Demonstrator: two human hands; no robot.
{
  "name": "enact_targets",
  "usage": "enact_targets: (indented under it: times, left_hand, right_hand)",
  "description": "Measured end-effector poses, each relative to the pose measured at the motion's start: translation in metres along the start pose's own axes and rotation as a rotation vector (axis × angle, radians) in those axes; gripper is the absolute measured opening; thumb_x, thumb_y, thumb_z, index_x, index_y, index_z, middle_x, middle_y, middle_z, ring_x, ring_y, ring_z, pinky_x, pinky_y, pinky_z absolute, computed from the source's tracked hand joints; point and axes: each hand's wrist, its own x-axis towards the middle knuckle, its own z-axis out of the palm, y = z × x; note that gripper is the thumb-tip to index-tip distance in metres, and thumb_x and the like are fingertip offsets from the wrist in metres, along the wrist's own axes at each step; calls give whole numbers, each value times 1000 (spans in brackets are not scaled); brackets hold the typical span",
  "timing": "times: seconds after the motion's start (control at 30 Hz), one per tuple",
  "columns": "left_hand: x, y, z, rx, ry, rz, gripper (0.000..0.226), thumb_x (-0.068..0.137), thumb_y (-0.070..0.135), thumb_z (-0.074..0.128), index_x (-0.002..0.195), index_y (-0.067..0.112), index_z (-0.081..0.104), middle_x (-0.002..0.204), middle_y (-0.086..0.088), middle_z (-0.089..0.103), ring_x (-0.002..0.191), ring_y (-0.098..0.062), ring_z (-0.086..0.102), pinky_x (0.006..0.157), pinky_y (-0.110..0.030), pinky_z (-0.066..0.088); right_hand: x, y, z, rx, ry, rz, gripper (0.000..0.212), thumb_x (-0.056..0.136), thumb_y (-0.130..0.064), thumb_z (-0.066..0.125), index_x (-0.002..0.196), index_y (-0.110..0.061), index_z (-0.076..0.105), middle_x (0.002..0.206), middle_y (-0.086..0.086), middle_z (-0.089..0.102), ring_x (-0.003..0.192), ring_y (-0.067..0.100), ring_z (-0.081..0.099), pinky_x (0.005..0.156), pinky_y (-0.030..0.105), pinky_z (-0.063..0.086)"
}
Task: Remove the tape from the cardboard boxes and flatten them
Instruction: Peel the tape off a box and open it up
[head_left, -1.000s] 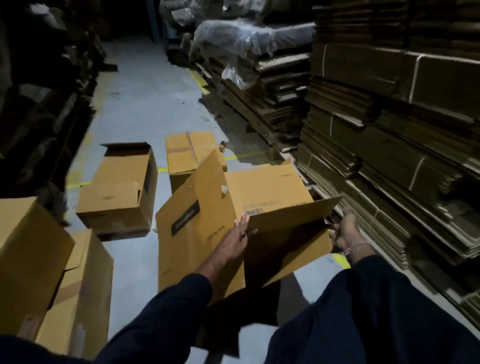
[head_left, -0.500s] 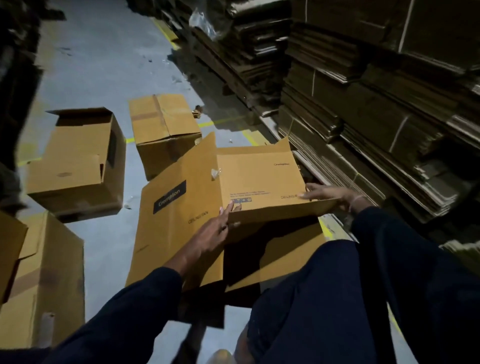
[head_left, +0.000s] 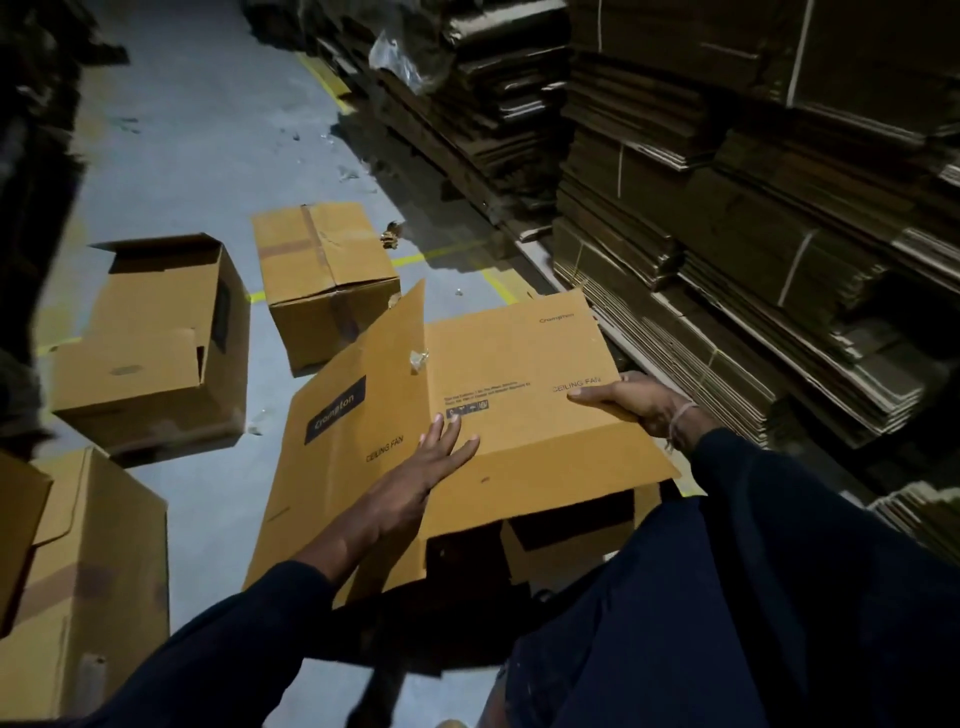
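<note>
A tan cardboard box (head_left: 519, 364) printed "CEILING FAN" lies partly collapsed in front of me, its panels folding flat. My left hand (head_left: 441, 452) presses flat on its middle panel with fingers spread. My right hand (head_left: 634, 400) grips the box's right edge, thumb side on top. A scrap of clear tape (head_left: 418, 358) clings at the fold between two panels. A taped box (head_left: 324, 275) stands on the floor behind it.
An open box (head_left: 150, 343) sits at the left, and another box (head_left: 88, 571) stands near my left arm. Tall stacks of flattened cardboard (head_left: 753, 234) line the right side. Grey floor with yellow lines (head_left: 322, 78) runs ahead.
The box panel has folded down flatter. My right hand moved from under the flap to the top of the right edge, and my left hand slid further onto the panel.
</note>
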Motion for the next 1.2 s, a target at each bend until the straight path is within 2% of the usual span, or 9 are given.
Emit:
enact_targets:
  times: [0.33, 0.43, 0.5, 0.6, 0.73, 0.83, 1.0, 1.07, 1.2]
  left_hand:
    - [14, 26, -11, 96, -355, -72, 121, 92, -10, 65, 160, 43, -21, 164, 5, -39, 154, -18, -23, 122, -40, 28]
    - [7, 23, -22, 98, -347, -57, 81, 112, 15, 39, 157, 57, -14, 168, 13, -29, 158, -17, -11, 128, -54, 19]
    - [-1, 19, -36, 120, -346, -72, 58, 115, 34, 23, 157, 60, -8, 170, 18, -19, 159, -19, 3, 128, -53, 18]
    - [-14, 12, -53, 219, -343, -127, 85, 108, 12, 48, 160, 53, -5, 172, 16, -11, 154, -21, 26, 118, -43, 35]
    - [-21, 21, -66, 201, -133, -151, 85, 106, 4, 47, 164, 41, -2, 173, 10, -8, 157, -20, 22, 117, -42, 42]
    - [-4, 50, -73, 7, 57, -200, 71, 112, 32, 41, 164, 37, -7, 172, 5, -11, 159, -20, 9, 125, -51, 30]
    - [30, 109, -76, -356, 163, -397, 78, 96, 79, 25, 155, 55, -21, 167, 6, -33, 152, -38, -27, 121, -72, -4]
    - [34, 120, -76, -387, 194, -447, 77, 93, 84, 19, 149, 60, -27, 164, 5, -39, 151, -43, -29, 118, -76, -6]
    - [27, 131, -81, -369, 269, -449, 76, 93, 83, 17, 145, 61, -34, 161, 4, -45, 151, -45, -30, 115, -78, -7]
  right_hand:
    - [-58, -38, 17, -39, 104, -61, 8, 91, -8, 76, 91, -10, 68, 91, 6, 74, 72, 17, 71, 56, 24, 53]
    - [-67, -51, 27, -52, 113, -54, 10, 89, -8, 77, 96, -7, 70, 90, 7, 72, 73, 19, 67, 53, 23, 53]
    - [-72, -60, 32, -11, 123, -27, 11, 89, -7, 77, 96, -7, 69, 86, 7, 71, 73, 21, 66, 59, 30, 54]
    - [-74, -75, 38, -90, 144, -66, 8, 88, -11, 78, 91, -13, 70, 90, 5, 73, 81, 18, 66, 72, 30, 53]
    - [-82, -93, 51, -197, 150, -113, 10, 88, -18, 79, 92, -14, 71, 98, 6, 74, 87, 18, 66, 77, 31, 53]
    - [-97, -110, 63, -201, 124, -127, 14, 89, -18, 78, 100, -12, 72, 102, 9, 77, 89, 21, 69, 91, 41, 57]
    - [-126, -132, 87, -136, 84, -164, 6, 96, -15, 68, 99, -16, 62, 94, 7, 71, 83, 22, 68, 83, 41, 59]
    - [-137, -136, 94, -136, 92, -181, 7, 97, -12, 64, 94, -16, 60, 86, 5, 69, 74, 19, 66, 67, 33, 56]
    - [-151, -139, 103, -187, 63, -224, 12, 96, -15, 66, 107, -12, 62, 100, 11, 73, 83, 25, 71, 72, 40, 60]
